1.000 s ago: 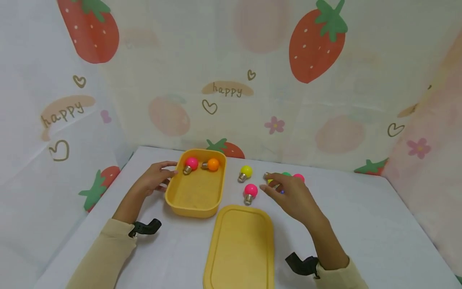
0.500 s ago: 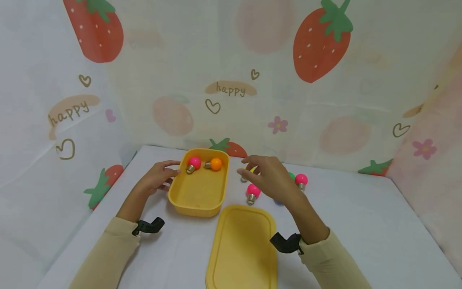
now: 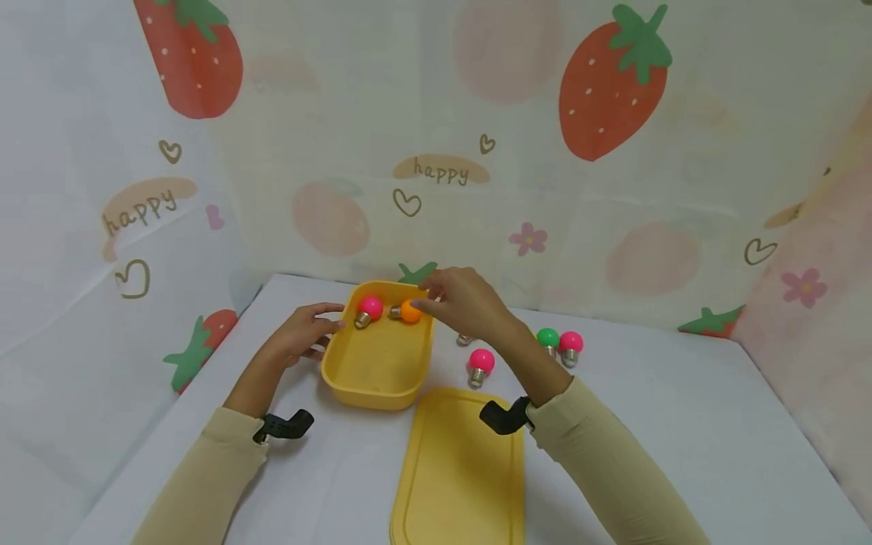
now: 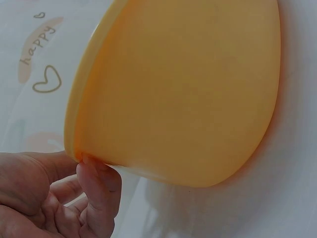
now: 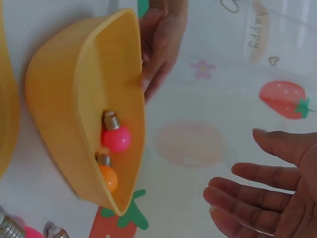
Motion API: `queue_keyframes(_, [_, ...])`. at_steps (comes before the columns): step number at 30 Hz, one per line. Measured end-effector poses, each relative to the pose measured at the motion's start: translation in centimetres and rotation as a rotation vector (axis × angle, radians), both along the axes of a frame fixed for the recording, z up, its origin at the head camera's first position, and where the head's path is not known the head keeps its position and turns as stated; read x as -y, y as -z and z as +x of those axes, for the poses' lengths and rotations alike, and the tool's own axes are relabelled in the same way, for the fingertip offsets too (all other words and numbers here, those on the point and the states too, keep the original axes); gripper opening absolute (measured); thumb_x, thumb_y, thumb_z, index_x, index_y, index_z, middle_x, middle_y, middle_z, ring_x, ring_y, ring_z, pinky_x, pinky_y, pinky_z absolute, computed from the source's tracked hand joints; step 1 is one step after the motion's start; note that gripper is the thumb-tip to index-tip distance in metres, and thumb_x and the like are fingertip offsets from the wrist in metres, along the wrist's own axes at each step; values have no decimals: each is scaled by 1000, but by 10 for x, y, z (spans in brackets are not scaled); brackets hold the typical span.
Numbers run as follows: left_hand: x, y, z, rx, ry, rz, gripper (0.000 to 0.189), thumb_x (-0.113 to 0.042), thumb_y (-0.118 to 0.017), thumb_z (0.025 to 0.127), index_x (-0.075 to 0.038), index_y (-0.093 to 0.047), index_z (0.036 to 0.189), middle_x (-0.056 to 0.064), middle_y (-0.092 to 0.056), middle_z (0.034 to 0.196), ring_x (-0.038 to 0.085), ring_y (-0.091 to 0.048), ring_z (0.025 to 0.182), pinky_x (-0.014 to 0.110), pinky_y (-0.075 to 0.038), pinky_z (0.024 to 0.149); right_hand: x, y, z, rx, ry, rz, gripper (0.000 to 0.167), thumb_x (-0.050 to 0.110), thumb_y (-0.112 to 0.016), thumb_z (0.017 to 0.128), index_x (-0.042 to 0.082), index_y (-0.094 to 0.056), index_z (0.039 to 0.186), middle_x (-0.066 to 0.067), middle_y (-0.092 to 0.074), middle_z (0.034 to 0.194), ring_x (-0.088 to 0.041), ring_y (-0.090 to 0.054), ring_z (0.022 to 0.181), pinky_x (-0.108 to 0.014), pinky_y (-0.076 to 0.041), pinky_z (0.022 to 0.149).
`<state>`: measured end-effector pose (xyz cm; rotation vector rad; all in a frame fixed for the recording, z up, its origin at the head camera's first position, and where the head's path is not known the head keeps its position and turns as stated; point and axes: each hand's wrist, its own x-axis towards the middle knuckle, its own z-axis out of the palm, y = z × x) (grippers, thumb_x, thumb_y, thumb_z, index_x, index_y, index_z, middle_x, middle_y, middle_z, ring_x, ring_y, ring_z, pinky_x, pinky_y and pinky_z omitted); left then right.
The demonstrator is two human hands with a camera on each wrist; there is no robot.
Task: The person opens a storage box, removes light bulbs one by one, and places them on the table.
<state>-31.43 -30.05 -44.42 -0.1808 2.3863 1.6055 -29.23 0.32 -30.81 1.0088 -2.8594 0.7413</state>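
Note:
My left hand (image 3: 303,333) holds the left rim of a yellow plastic box (image 3: 375,363), thumb and fingertips at the edge. In the left wrist view its bent fingers (image 4: 96,191) touch the box wall. Inside the box lie a pink light bulb (image 3: 371,307) and an orange light bulb (image 3: 410,312), both with metal screw bases. Above the box's right rim hovers my right hand (image 3: 466,303). The right wrist view shows that hand (image 5: 277,193) with spread fingers and nothing in them. A bulb's metal base (image 3: 465,339) peeks out below it; the rest is hidden.
The yellow lid (image 3: 466,469) lies flat in front of the box. A pink bulb (image 3: 481,361) sits between them and my right forearm. Further right are a green bulb (image 3: 548,337) and another pink bulb (image 3: 571,342). A strawberry-print cloth (image 3: 613,189) hangs behind the white table.
My right hand has moved left from the bulbs on the right to the box's right rim. My left hand has stayed at the box, and the view has shifted slightly.

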Motion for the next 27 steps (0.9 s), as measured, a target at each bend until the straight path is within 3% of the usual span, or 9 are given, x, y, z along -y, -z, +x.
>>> queue_keyframes(14, [3,3,-2,-7,2,3,56,-29,-59,103,-14,-41,155,17,-63,127,22,-64,86,31,-60,69,52,4,-31,96,-73,73,39,32,-71,97,5,-71,125,-9,-71,115,-22,-64,104,-34,-56,87])
queue_keyframes(20, [3,3,-3,-6,-3,14,55,-27,-59,103,-14,-42,154,18,-65,123,22,-65,83,30,-60,67,70,21,-47,115,-54,78,41,32,-70,97,3,-69,126,-11,-69,119,-23,-66,104,-35,-57,87])
queue_keyframes(27, [4,4,-4,-10,6,20,54,-27,-59,103,-15,-43,153,17,-65,124,23,-64,86,31,-60,68,83,44,-62,162,-14,38,41,28,-70,97,0,-68,127,-12,-69,115,-21,-67,90,-30,-58,79])
